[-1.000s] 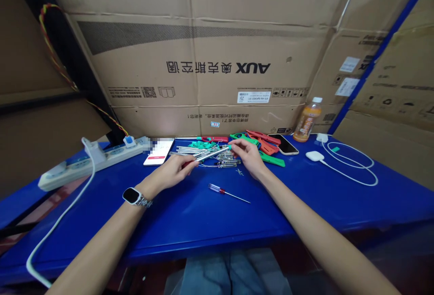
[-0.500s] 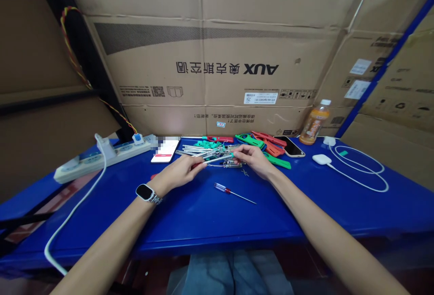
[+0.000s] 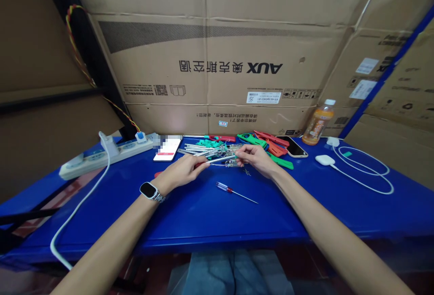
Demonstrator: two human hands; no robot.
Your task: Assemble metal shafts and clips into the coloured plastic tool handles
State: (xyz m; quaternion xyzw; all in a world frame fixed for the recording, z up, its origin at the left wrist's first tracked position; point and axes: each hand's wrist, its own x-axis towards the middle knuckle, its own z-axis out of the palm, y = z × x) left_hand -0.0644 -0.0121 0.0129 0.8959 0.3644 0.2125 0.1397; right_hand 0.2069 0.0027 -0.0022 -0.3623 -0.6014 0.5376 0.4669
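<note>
My left hand [image 3: 186,169], with a watch on its wrist, is closed around a silver lighter tube [image 3: 219,160] that points right. Some red shows between its fingers, and a red end [image 3: 158,174] peeks out behind the hand. My right hand [image 3: 257,160] is pinched near the tube's right end; what its fingertips hold is too small to make out. Just beyond both hands lies a pile of silver tubes [image 3: 196,149] and teal plastic pieces [image 3: 212,143]. A screwdriver [image 3: 225,187] with a clear and red handle lies on the blue table [image 3: 203,218] nearer to me.
Green casings [image 3: 281,161] and red casings [image 3: 276,147] lie right of the pile, beside a phone [image 3: 293,146]. A red lighter [image 3: 222,138] rests behind. At left are another phone [image 3: 167,149] and a power strip [image 3: 101,157]; at right, a bottle [image 3: 318,123] and white charger [image 3: 324,160].
My right fingertips have shifted slightly away from the tube's teal end, which showed more clearly before. My left hand keeps its hold. The whole view has moved a little.
</note>
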